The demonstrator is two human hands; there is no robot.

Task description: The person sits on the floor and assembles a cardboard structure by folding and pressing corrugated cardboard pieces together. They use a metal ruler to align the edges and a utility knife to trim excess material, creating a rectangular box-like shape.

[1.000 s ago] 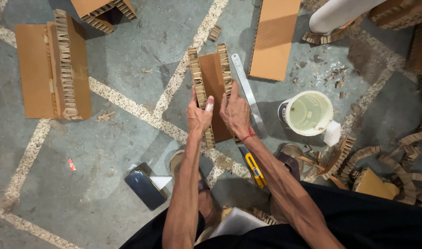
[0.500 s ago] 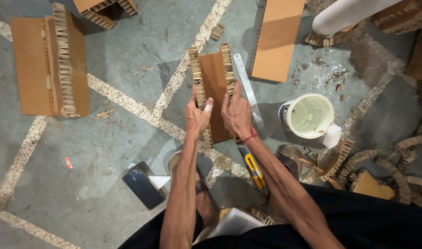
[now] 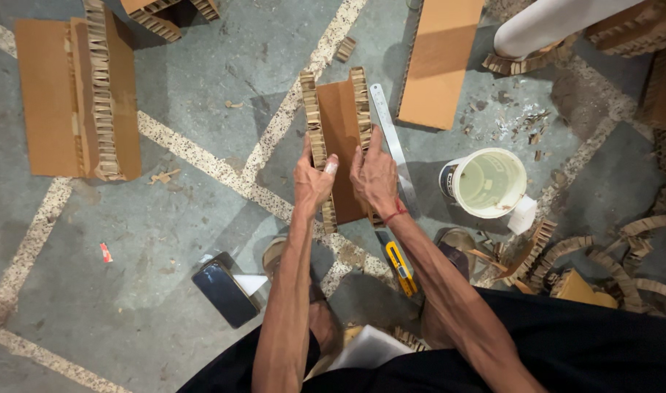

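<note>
My left hand (image 3: 312,178) and right hand (image 3: 374,177) press flat, fingers spread, on a narrow cardboard panel (image 3: 340,127) lying on the concrete floor (image 3: 202,87) straight ahead of me. Honeycomb strips run along both its long edges. A steel ruler (image 3: 393,142) lies just right of it, a white bucket (image 3: 489,183) further right. A yellow knife (image 3: 400,266) lies near my right forearm; a phone (image 3: 225,292) lies near left.

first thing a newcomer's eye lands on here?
Centre frame: the left hand and right hand pressing on a brown cardboard panel edged with honeycomb strips, lying on the concrete floor. Next, the white bucket at right and the yellow utility knife below the panel.
</note>
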